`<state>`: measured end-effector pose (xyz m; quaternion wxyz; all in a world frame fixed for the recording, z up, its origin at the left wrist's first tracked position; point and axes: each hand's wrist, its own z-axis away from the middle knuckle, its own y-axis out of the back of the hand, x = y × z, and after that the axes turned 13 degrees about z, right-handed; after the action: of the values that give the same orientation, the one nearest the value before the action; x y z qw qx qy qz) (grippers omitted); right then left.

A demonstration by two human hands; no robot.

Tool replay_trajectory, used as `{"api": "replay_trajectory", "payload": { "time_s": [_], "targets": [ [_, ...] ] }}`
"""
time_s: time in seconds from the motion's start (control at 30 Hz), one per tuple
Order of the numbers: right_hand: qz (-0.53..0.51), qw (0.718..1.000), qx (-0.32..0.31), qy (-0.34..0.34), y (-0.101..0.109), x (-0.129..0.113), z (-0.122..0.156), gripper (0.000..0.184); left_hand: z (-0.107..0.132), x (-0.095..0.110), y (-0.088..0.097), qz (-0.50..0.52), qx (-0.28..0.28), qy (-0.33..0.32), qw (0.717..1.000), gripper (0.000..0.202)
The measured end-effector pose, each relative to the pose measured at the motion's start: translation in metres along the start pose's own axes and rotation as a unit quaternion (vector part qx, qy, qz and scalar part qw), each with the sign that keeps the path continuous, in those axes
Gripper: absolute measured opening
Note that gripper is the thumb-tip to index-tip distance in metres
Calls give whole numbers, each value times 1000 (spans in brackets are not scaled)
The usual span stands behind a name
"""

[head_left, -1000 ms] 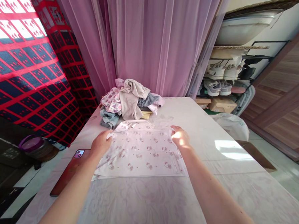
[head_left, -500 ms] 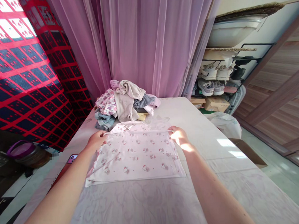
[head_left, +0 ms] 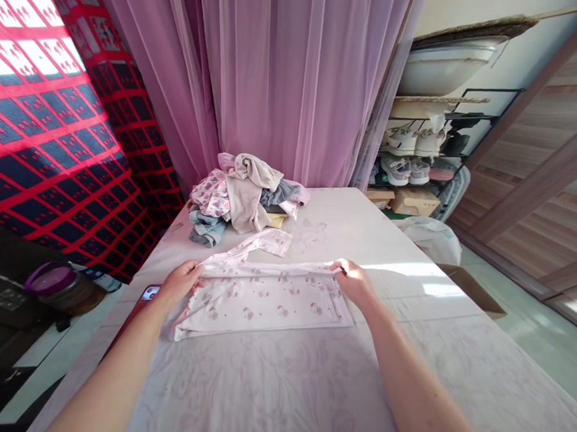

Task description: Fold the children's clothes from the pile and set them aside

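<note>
White cotton printed with small pink cartoon cats: this is the top (head_left: pixel 261 300), folded into a long, low band on the table, with a wrinkled flap (head_left: pixel 265 243) of the same fabric angling up from its far edge toward the clothes. The band's near edge runs fairly straight, and a little of the pinker underside shows at its lower left corner. My hands are well apart, one at each end of the far fold. My left hand (head_left: pixel 178 283) is closed on the fabric at that end, and my right hand (head_left: pixel 354 282) is closed on the other. The top sits on a pale pink floral tablecloth (head_left: pixel 259 388), just in front of a heap of clothes (head_left: pixel 242 199) and not touching it, as far as I can see. A phone (head_left: pixel 150 293) lies just beyond my left hand, past the table's edge.

Compared with half a second ago, the band is shallower from front to back, and the fold has come nearer to me. The part past the fold no longer lies in a broad sheet and has narrowed to that skewed flap, leaving more tablecloth showing behind it.
</note>
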<state>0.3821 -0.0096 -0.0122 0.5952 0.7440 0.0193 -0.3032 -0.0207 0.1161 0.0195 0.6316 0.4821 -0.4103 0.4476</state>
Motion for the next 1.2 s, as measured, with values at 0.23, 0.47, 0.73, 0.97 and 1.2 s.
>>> {"api": "replay_trajectory", "payload": {
  "time_s": [0.23,0.47,0.73,0.97,1.2],
  "targets": [
    [78,994,26,68,-14,10,1,34,3,-11,7,-75,-9,7,997,37],
    [155,985,7,75,10,-17,-7,50,11,-16,6,-180,15,-7,983,39],
    [110,988,-67,79,-11,-107,-67,58,23,-21,-8,-221,142,-86,961,24],
    [27,980,-198,1,-30,-140,-105,15,15,-45,-6,-209,140,-177,952,22],
    [-159,974,-160,-35,-9,-161,-131,28,15,-49,-6,-196,148,-192,950,27]
  ]
}}
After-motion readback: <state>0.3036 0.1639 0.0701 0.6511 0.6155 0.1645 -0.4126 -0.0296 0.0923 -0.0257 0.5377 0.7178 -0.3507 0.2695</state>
